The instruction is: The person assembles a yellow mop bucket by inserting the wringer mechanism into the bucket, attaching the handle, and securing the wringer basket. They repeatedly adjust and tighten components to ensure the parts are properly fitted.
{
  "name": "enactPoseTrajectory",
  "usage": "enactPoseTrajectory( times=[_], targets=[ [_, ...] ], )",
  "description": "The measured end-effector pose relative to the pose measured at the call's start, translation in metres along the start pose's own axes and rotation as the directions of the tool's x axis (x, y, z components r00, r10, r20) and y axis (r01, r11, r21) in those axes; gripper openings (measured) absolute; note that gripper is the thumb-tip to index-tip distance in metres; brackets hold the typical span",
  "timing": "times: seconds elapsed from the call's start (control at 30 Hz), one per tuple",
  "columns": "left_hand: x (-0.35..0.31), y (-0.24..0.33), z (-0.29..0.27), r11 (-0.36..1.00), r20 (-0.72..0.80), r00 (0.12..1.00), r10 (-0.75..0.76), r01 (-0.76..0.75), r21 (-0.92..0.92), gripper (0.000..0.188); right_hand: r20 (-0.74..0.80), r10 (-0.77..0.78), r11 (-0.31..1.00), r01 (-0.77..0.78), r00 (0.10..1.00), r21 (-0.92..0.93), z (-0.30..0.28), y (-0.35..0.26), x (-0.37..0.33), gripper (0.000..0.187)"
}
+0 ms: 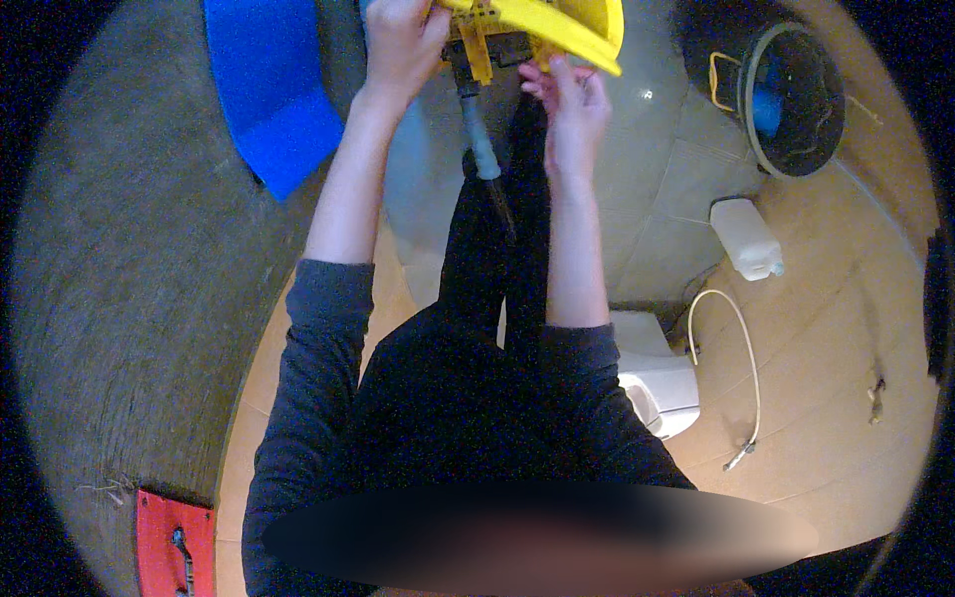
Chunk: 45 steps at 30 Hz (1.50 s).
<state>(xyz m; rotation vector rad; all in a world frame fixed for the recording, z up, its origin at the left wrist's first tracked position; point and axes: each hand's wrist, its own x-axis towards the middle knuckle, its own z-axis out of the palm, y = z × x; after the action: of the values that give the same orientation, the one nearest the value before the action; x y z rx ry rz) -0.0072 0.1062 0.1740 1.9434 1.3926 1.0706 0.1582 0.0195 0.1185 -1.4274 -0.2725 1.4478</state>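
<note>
The slotted yellow plastic frame with a curved bar is located at the upper edge of the view, between the two hands and partly cut off. The left hand is at its left end, fingers bent toward the bar; part of the hand is out of view, so whether it pinches cannot be told. The right hand is just under the bar's lower right end, fingers loosely curled and slightly apart; contact pressure cannot be told. A grey-green tube with a dark tip hangs below the frame, between the fingers of both hands. Left of the left fingers, a bent bright blue panel presents its edge near the wrist, against a dark grey textured surface. Right of the right fingers, grey tiled floor gives open room as far as a round dark bucket with a pale rim; a yellow handle is at its near side and a blue object is inside. Below the bucket, well apart from the right fingers, a whitish plastic jug lies tilted, contents indistinct. Lower, beyond the right forearm, are a white fixture with a hollow and a looped white hose. Far below the left fingers is a red panel bearing a metal handle.
</note>
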Motion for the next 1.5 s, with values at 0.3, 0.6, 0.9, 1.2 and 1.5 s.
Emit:
enactPoseTrajectory(
  times=[0.3, 0.6, 0.9, 1.2, 1.5],
  targets=[
    [0.057, -0.041, -0.011, 0.997, 0.018, 0.997, -0.078, 0.077, 0.027, 0.030, 0.077, -0.121, 0.977, 0.132, 0.990, -0.169, 0.016, -0.073, 0.028, 0.016],
    [0.042, -0.073, 0.004, 0.981, -0.095, 0.976, -0.195, 0.193, -0.031, 0.034, 0.127, -0.226, 0.771, 0.257, 0.966, -0.582, 0.021, 0.035, 0.011, 0.031],
    [0.028, -0.065, 0.025, 0.986, -0.149, 0.977, -0.153, 0.142, -0.084, 0.028, 0.401, -0.395, 0.435, 0.552, 0.827, -0.711, 0.019, 0.089, 0.043, 0.050],
    [-0.002, -0.048, 0.028, 0.910, -0.012, 0.948, -0.318, 0.302, -0.284, 0.017, 0.322, -0.392, 0.384, 0.471, 0.862, -0.794, 0.027, 0.080, 0.051, 0.039],
    [0.006, -0.055, 0.037, 0.974, -0.055, 0.991, -0.122, 0.109, -0.196, 0.022, 0.370, -0.461, 0.270, 0.525, 0.806, -0.807, 0.030, 0.064, 0.066, 0.040]
  ],
)
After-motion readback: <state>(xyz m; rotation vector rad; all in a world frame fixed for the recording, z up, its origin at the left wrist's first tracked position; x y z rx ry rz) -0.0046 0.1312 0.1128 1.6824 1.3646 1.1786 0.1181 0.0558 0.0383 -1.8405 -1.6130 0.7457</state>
